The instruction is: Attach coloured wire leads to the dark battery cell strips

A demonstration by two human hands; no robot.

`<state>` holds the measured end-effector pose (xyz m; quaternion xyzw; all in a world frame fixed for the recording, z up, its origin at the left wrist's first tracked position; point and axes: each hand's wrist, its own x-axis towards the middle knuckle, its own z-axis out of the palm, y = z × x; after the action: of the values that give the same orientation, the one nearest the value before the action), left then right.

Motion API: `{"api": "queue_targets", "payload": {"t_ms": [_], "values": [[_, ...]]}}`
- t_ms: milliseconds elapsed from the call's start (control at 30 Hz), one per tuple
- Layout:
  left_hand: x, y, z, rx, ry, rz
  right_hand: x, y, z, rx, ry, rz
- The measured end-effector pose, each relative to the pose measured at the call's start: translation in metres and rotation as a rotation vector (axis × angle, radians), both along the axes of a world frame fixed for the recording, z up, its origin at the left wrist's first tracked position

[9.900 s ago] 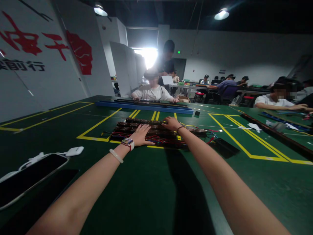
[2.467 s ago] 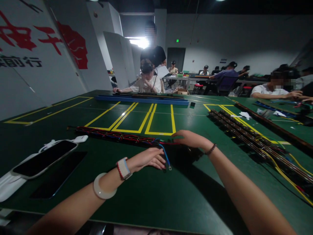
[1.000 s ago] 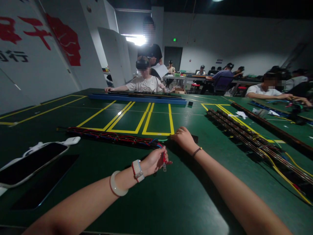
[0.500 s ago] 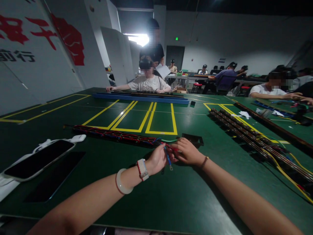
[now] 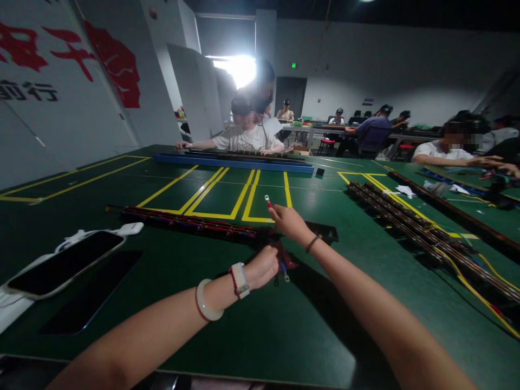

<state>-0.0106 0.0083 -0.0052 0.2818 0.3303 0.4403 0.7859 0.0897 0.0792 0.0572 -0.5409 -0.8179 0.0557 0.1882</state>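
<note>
My right hand (image 5: 290, 223) is closed on a red wire (image 5: 270, 205), whose bare ring terminal points up and away above the table. Just below it my left hand (image 5: 264, 265) is closed around a bundle at the near end of the wiring. From that fist hangs a blue wire (image 5: 284, 269) with a ring terminal, beside a second dark lug. A dark red piece shows next to it, too blurred to name. The long black bar wrapped in red and blue wires (image 5: 190, 223) stretches leftward across the green table from my hands.
A black rectangular frame (image 5: 325, 232) lies behind my right wrist. Long wired bars (image 5: 406, 233) with a yellow cable fill the right side. On the left lie a phone (image 5: 67, 265) and a dark flat panel (image 5: 95, 292). A person sits opposite behind a blue channel (image 5: 235, 162).
My right hand has risen and moved away from me, lifting the red wire out of the bunch. My left hand has dropped slightly and closed into a fist on the other wires.
</note>
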Motion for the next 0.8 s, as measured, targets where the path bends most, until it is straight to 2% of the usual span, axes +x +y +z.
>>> {"api": "queue_targets", "payload": {"t_ms": [67, 167, 300, 367, 467, 533, 600, 667, 800], "values": [[0.000, 0.000, 0.001, 0.004, 0.003, -0.016, -0.022, 0.002, 0.006, 0.058, -0.179, 0.012], [-0.001, -0.001, 0.004, 0.000, -0.040, -0.039, -0.049, -0.005, 0.006, 0.186, -0.410, 0.146], [0.000, 0.001, 0.004, -0.022, -0.098, -0.016, -0.057, -0.014, 0.001, 0.281, -0.471, 0.304], [0.001, 0.003, 0.001, -0.013, -0.086, -0.037, -0.044, -0.016, 0.001, 0.249, -0.371, 0.290], [0.002, 0.004, -0.001, -0.012, -0.052, -0.032, -0.010, -0.017, -0.002, 0.195, -0.055, 0.211], [0.001, 0.002, 0.001, -0.050, -0.036, -0.024, 0.017, -0.019, -0.011, 0.245, 0.132, 0.134], [-0.003, 0.000, 0.006, -0.088, -0.012, -0.032, 0.043, -0.023, -0.024, 0.307, 0.116, 0.076], [-0.008, -0.002, 0.012, -0.096, 0.043, -0.051, 0.064, -0.027, -0.039, 0.343, -0.008, 0.070], [-0.021, 0.003, 0.017, -0.024, 0.228, -0.148, 0.084, -0.033, -0.058, 0.388, -0.163, 0.170]]}}
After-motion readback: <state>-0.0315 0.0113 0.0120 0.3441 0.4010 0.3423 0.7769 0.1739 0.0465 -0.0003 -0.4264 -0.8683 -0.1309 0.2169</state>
